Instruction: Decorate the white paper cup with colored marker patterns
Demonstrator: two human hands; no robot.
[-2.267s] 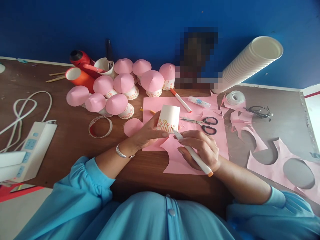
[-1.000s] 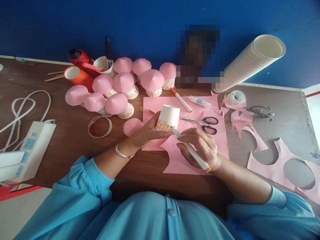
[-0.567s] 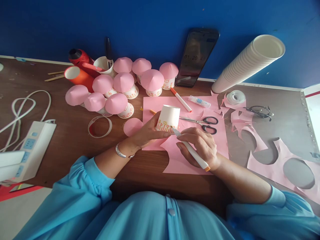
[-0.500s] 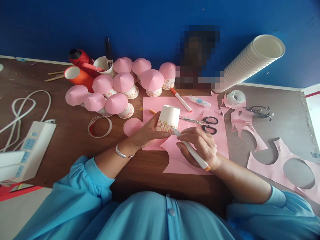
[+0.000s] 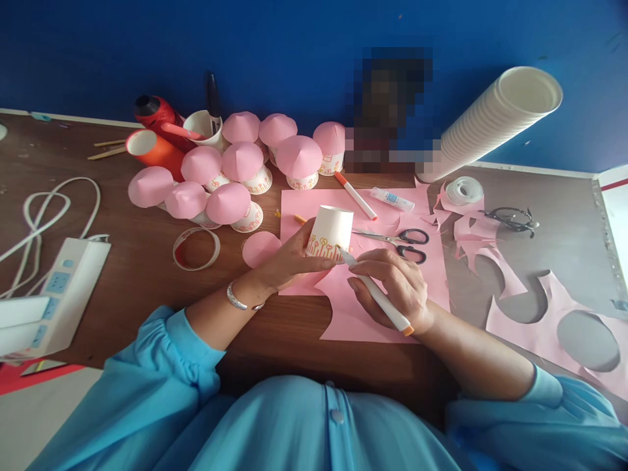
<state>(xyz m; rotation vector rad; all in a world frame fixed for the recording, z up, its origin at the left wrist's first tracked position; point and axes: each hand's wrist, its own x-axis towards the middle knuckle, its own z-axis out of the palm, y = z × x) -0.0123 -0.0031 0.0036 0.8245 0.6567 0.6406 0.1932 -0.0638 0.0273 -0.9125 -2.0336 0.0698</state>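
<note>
A white paper cup point(image 5: 332, 226) with orange and yellow flowers drawn along its lower part is gripped by my left hand point(image 5: 298, 255), thumb and fingers around its side. My right hand point(image 5: 392, 284) is closed on a white marker pen point(image 5: 380, 302) with an orange end. The pen's tip touches the flower drawing on the cup, or sits very close to it. Under both hands lies a pink paper sheet point(image 5: 363, 320). Scissors point(image 5: 397, 242) rest on it just behind my right hand, with an orange-capped marker point(image 5: 357, 197) and a small glue bottle point(image 5: 392, 199) farther back.
Several cups with pink cone tops point(image 5: 243, 161) stand at the back left. A tall stack of white cups point(image 5: 485, 124) leans at the back right. Tape rolls point(image 5: 196, 248), cut paper scraps point(image 5: 554, 307), glasses point(image 5: 513, 220) and a power strip point(image 5: 73, 288) lie around.
The marker tip has shifted very slightly on the cup, with my right hand moving a little right. The cup and my left hand stay in nearly the same place.
</note>
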